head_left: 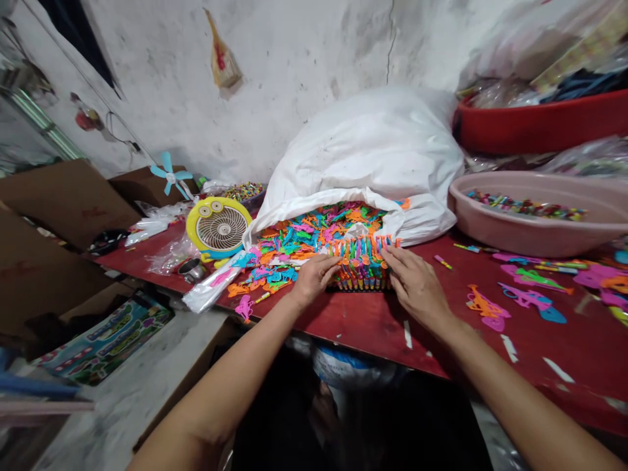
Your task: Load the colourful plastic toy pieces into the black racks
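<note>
A tightly packed row of colourful plastic toys (pixel 360 261) stands upright near the table's front edge, in what looks like a dark, low holder. My left hand (pixel 316 278) presses on its left end, fingers together and bent. At the right end, my right hand (pixel 417 281) lays its fingers along the top and side. Between them the two hands grip the row. Just behind, loose flat plastic toy guns (pixel 304 229) in orange, pink, blue and green spill from the mouth of a big white sack (pixel 367 144). The undersides of my fingers are hidden.
A yellow fan (pixel 219 226) and clear plastic bags (pixel 210 288) lie left on the red table (pixel 353 327). Rightward are a pink basin (pixel 534 229) with small coloured sticks, a red basin (pixel 540 121) and scattered toy guns (pixel 534 297). Cardboard boxes (pixel 69 196) stand far left.
</note>
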A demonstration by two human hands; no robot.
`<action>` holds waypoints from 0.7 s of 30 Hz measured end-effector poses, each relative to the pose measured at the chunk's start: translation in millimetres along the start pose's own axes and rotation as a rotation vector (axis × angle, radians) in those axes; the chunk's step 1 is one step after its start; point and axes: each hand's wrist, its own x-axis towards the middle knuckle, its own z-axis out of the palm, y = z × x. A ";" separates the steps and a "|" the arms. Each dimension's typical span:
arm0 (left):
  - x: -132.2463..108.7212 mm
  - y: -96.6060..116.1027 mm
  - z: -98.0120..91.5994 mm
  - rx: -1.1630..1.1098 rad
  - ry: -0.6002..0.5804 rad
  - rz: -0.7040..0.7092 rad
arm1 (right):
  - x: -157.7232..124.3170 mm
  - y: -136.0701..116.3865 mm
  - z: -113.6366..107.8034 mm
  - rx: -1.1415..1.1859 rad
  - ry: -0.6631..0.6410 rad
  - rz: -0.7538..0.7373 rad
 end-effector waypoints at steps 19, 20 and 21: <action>3.5 12.4 -5.1 0.094 -0.064 0.057 | -0.3 -9.9 -8.9 -0.066 -0.029 -0.039; 0.7 12.5 -9.5 0.066 -0.032 0.073 | -3.6 -11.9 -12.9 -0.061 -0.016 -0.019; -3.7 11.6 -13.5 0.031 0.027 0.075 | -8.8 -14.0 -16.2 -0.050 0.004 0.011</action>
